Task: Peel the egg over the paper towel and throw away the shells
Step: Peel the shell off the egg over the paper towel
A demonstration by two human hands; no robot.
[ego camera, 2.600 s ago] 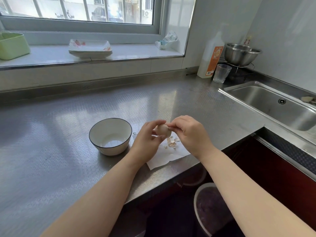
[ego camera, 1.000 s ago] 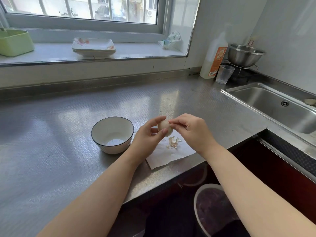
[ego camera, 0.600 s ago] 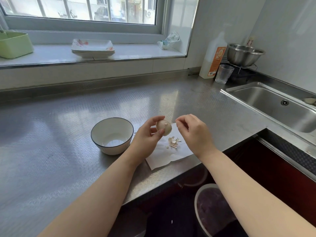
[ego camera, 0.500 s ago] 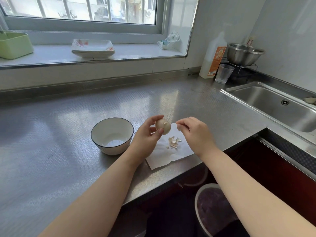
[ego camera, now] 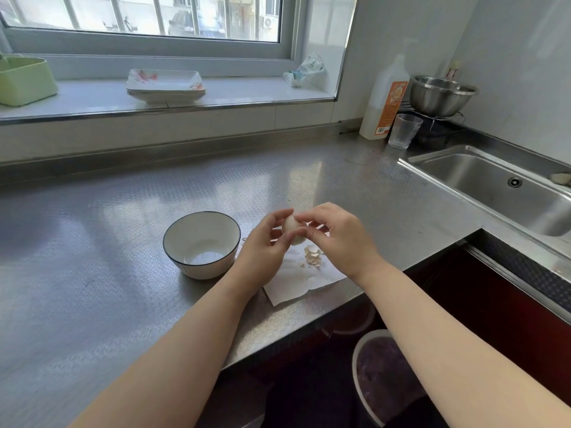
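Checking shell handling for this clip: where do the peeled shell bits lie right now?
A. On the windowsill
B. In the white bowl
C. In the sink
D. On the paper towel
D: the shell bits sit in a small pile on the paper towel, just below the egg held by both hands; the bowl beside it holds none.

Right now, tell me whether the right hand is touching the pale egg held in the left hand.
Touching. The head view shows the right hand with fingertips pressed on the pale egg.

Bright daylight from the window [ego camera: 148, 17] glares off the steel counter [ego camera: 92, 257]; wide-angle edges bend
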